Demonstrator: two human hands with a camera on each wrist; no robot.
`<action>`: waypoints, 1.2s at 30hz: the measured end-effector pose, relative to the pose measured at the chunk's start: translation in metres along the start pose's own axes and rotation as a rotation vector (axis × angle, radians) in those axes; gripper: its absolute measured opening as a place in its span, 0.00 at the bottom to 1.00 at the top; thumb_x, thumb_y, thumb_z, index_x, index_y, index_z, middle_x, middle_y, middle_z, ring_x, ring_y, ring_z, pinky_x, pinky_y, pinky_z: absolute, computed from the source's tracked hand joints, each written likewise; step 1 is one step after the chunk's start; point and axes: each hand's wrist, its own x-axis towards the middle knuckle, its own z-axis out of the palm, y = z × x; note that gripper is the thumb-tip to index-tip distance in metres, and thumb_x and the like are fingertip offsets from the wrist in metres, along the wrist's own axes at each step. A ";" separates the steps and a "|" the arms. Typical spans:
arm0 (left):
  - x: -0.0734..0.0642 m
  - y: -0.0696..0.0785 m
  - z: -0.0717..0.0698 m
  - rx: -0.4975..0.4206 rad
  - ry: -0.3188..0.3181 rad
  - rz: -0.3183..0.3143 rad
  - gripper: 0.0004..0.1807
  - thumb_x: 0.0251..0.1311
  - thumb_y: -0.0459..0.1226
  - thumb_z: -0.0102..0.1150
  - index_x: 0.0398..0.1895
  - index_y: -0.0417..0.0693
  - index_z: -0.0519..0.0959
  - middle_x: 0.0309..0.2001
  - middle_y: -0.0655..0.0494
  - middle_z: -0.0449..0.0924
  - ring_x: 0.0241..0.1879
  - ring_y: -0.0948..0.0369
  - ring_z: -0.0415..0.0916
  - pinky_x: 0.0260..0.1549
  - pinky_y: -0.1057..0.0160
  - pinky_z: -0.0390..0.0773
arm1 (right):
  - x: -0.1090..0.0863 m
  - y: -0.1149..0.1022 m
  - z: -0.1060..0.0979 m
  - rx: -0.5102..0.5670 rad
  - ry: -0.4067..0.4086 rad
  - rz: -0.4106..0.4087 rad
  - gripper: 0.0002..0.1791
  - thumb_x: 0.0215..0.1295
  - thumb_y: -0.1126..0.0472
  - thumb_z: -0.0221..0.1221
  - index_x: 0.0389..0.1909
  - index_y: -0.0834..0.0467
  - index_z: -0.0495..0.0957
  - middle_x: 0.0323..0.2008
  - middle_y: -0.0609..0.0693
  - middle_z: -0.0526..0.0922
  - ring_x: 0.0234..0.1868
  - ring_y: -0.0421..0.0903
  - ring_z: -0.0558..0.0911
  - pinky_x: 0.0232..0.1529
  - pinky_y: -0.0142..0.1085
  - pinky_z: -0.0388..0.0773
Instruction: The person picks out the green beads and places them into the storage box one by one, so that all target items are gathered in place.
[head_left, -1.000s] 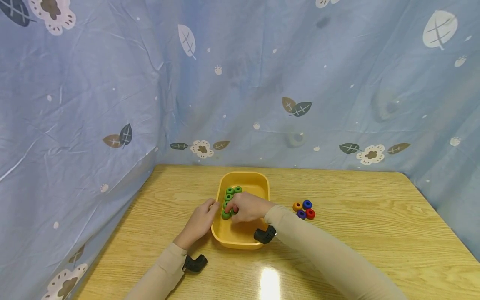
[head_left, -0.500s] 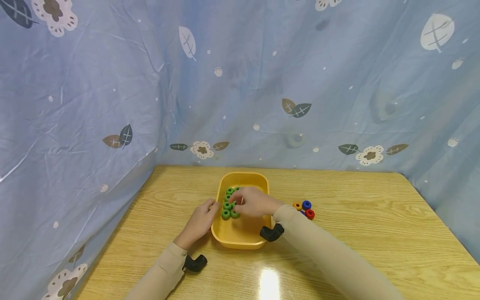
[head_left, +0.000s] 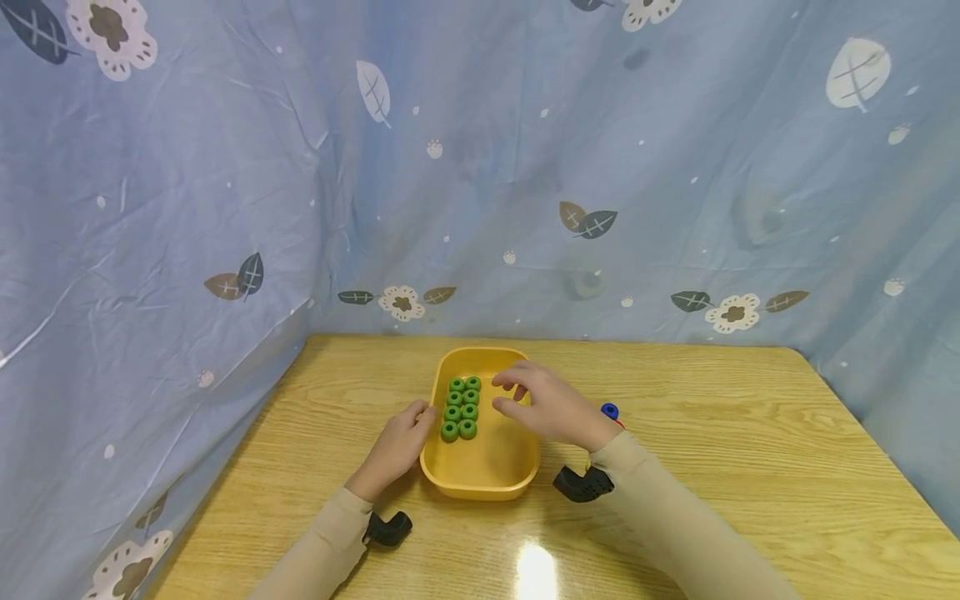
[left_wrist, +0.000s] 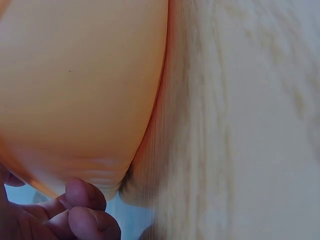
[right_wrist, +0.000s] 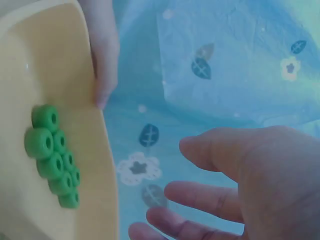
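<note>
Inside the yellow plastic bin [head_left: 480, 492], several green beads [head_left: 469, 412] with round holes stand in two neat columns along the left side. The right wrist view shows the same green beads [right_wrist: 50, 162] pressed close together. My left hand [head_left: 399, 442] holds the bin's left rim, and its curled fingers [left_wrist: 92, 215] show against the outer wall in the left wrist view. Above the bin's right side hovers my right hand [head_left: 551, 404], thumb and fingers spread apart with nothing between them, as the right wrist view of the right hand [right_wrist: 225, 185] confirms.
To the right of the bin, a blue bead [head_left: 610, 411] lies on the wooden table [head_left: 720, 417]; a sliver of red shows beside it, and the right wrist hides the rest. Blue patterned cloth [head_left: 480, 183] hangs behind and at the sides.
My right hand has let go of the green beads, risen and moved right, so both green columns are now in full view. The left hand has stayed at the rim.
</note>
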 end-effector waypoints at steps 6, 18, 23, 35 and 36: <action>-0.001 -0.001 -0.001 -0.008 -0.005 -0.014 0.19 0.83 0.50 0.40 0.48 0.47 0.78 0.22 0.51 0.73 0.13 0.60 0.67 0.15 0.62 0.70 | -0.022 -0.002 -0.011 -0.081 0.130 0.027 0.24 0.76 0.48 0.61 0.66 0.56 0.79 0.63 0.56 0.80 0.59 0.55 0.81 0.57 0.51 0.81; 0.000 -0.004 -0.001 -0.024 -0.008 -0.013 0.20 0.83 0.51 0.40 0.51 0.49 0.79 0.24 0.50 0.75 0.14 0.60 0.67 0.16 0.63 0.71 | -0.056 0.003 -0.042 -0.176 0.201 0.094 0.39 0.77 0.43 0.59 0.80 0.56 0.61 0.81 0.63 0.57 0.80 0.72 0.52 0.73 0.71 0.52; 0.000 -0.003 0.000 -0.032 -0.010 -0.017 0.20 0.83 0.52 0.41 0.49 0.48 0.78 0.22 0.52 0.73 0.13 0.60 0.66 0.15 0.63 0.70 | -0.067 0.002 -0.055 -0.231 0.215 0.141 0.41 0.77 0.41 0.58 0.83 0.50 0.55 0.84 0.60 0.42 0.82 0.74 0.37 0.66 0.82 0.41; 0.000 -0.002 0.000 -0.006 -0.002 0.009 0.21 0.84 0.51 0.39 0.47 0.47 0.77 0.24 0.53 0.70 0.19 0.61 0.67 0.20 0.63 0.70 | -0.073 0.004 -0.064 -0.341 0.176 0.250 0.43 0.75 0.31 0.52 0.84 0.42 0.51 0.85 0.55 0.30 0.80 0.74 0.27 0.61 0.87 0.34; 0.000 -0.002 0.000 -0.003 -0.002 0.009 0.21 0.84 0.51 0.39 0.46 0.47 0.77 0.24 0.53 0.70 0.19 0.61 0.67 0.20 0.63 0.69 | -0.073 0.005 -0.064 -0.346 0.170 0.264 0.44 0.75 0.30 0.51 0.84 0.42 0.50 0.85 0.55 0.30 0.80 0.74 0.27 0.60 0.87 0.34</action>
